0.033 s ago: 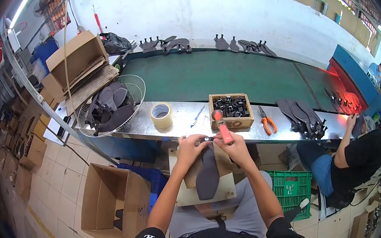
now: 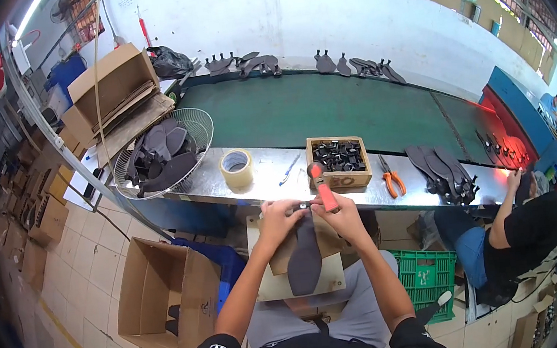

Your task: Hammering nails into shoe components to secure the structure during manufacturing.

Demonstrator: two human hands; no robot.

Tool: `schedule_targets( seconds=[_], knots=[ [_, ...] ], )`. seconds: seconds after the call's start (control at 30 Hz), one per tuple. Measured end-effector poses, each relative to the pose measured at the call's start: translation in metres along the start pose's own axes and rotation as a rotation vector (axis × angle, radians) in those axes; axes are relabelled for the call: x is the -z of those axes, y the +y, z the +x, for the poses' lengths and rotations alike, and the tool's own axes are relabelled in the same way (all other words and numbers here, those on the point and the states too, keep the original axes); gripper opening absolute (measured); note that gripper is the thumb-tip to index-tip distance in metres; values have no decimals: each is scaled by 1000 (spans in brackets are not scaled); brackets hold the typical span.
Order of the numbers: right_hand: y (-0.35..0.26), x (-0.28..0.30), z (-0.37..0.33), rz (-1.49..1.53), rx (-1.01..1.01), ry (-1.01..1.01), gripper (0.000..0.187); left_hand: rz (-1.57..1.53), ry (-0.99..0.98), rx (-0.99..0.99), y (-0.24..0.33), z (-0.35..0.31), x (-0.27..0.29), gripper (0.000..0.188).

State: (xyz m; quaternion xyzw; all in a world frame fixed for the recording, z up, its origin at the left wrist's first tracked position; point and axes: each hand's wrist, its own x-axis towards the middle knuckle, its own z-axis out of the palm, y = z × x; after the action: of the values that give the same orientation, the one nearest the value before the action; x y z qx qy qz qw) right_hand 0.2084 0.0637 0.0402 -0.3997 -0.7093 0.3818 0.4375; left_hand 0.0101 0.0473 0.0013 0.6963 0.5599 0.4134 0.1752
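Observation:
A dark grey sole-shaped piece (image 2: 305, 264) lies lengthwise over a pale board (image 2: 333, 271) above my lap, its narrow end pointing away from me. My left hand (image 2: 277, 223) is closed on that narrow end, where a small shiny metal bit (image 2: 303, 205) shows between my hands. My right hand (image 2: 342, 219) is closed around a red-handled hammer (image 2: 326, 198), its head pointing away from me. The right fingertips are beside the sole piece's narrow end; whether they touch it I cannot tell.
On the metal ledge are a wire basket (image 2: 209, 137) of sole pieces, a tape roll (image 2: 236, 168), a pen (image 2: 289, 171), a wooden box (image 2: 340, 182) of small black parts and orange pliers (image 2: 392, 180). A green belt (image 2: 325, 104) runs behind. A co-worker (image 2: 529, 232) sits right.

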Motion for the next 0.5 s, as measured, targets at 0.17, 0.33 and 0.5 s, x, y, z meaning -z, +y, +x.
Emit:
schedule_targets(
  seconds=[0.17, 0.33, 0.5],
  knots=[
    [12, -13, -1, 56, -46, -77, 22, 1, 60, -62, 1, -15, 4, 28],
    [4, -10, 3, -65, 173, -76, 19, 29, -16, -48, 0, -16, 7, 28],
    [-8, -6, 3, -219, 318, -165, 22, -188, -67, 0, 3, -10, 15, 34]
  ],
)
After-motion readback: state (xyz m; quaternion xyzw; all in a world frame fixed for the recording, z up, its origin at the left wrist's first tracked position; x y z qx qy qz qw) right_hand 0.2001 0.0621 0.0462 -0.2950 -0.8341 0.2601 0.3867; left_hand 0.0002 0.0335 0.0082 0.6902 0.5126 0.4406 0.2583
